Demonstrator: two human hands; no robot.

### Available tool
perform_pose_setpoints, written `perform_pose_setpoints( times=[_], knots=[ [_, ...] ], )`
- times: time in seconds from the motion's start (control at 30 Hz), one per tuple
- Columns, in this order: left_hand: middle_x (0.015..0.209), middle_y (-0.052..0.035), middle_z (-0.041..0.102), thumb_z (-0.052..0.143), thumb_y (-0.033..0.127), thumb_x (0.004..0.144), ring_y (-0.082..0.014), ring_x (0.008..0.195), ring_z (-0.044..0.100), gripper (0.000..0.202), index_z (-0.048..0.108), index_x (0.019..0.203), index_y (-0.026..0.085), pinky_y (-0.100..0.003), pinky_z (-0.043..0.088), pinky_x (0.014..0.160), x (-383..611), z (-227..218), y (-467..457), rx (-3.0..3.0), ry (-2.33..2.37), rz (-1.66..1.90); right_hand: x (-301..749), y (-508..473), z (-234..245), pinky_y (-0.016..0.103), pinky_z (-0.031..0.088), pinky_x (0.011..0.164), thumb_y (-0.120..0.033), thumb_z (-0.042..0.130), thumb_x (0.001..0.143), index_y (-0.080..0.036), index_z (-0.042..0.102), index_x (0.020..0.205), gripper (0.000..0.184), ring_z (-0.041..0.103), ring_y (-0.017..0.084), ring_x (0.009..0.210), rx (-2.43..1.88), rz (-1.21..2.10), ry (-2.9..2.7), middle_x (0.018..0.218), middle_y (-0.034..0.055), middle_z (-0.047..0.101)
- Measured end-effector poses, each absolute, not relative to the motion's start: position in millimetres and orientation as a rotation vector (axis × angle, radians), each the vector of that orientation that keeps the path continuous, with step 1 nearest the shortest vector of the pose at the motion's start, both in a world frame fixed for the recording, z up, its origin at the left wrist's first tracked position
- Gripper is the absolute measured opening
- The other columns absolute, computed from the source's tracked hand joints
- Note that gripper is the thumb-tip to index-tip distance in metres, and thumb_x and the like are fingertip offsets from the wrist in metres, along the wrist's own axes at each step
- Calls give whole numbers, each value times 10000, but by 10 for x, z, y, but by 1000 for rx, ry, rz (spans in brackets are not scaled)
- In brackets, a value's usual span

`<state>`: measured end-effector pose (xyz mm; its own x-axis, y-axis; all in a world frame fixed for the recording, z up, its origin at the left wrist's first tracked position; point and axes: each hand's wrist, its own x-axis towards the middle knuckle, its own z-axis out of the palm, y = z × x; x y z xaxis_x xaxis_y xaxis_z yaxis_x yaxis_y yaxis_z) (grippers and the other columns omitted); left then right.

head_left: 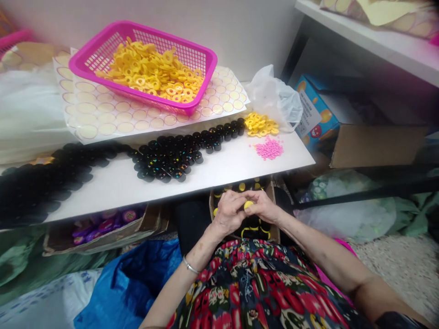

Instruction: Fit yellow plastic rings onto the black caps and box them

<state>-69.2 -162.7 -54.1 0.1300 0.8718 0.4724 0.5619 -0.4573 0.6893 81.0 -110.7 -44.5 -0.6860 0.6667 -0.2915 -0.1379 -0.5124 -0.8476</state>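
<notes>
My left hand (229,214) and my right hand (265,208) meet over a cardboard box (275,234) below the table edge. Between their curled fingers shows a small round yellow cap (248,205), held by both. Whatever is under this cap is hidden by the fingers. In the box lie several black pieces with yellow tops and rims (254,232). On the white table (229,162) in front stand many small black cups (164,157), some with coloured specks inside. To their right lie a heap of yellow ring pieces (260,124) and a pile of tiny pink discs (269,148).
A pink basket (211,59) full of yellow ring pieces rests on sticker sheets (99,130) at the back. A clear plastic bag (274,98) and a blue carton (313,112) stand to the right. Purple items (106,224) fill a lower box; a blue bag (126,288) lies left.
</notes>
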Motion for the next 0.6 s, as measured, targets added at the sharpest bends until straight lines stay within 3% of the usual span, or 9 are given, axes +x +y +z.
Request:
perform_pose_setpoints(
  times=[0.1,0.23,0.47,0.6],
  knots=[
    [840,-63,680,698,394,692,-173,760,541,308,673,927,195,-326,434,709,-685,-557,-1637,1890,1359,1338,843,-1178,-515,201,470,592,-344,797,562,-124,647,885,418,552,86,632,-803,2330,-996,756,4,593],
    [794,-47,669,752,409,620,-174,746,544,397,681,955,209,-325,449,700,-637,-538,-1663,1820,1371,1341,928,-1192,-559,280,518,611,-482,767,578,-128,603,1012,584,597,119,610,-712,2496,-872,763,16,590],
    [812,-43,678,694,315,691,-170,748,536,222,682,882,202,-346,437,729,-554,-463,-1747,1975,1391,1255,946,-1247,-505,178,410,519,-248,810,501,-128,653,907,452,519,75,594,-846,2318,-1122,732,-7,593],
    [996,-82,643,710,317,642,-198,905,542,363,650,974,182,-345,466,789,-762,-388,-1780,2034,1279,1275,979,-1314,-450,223,396,554,-335,728,633,-157,627,978,402,504,106,626,-1060,2034,-1640,750,-8,592]
  ],
)
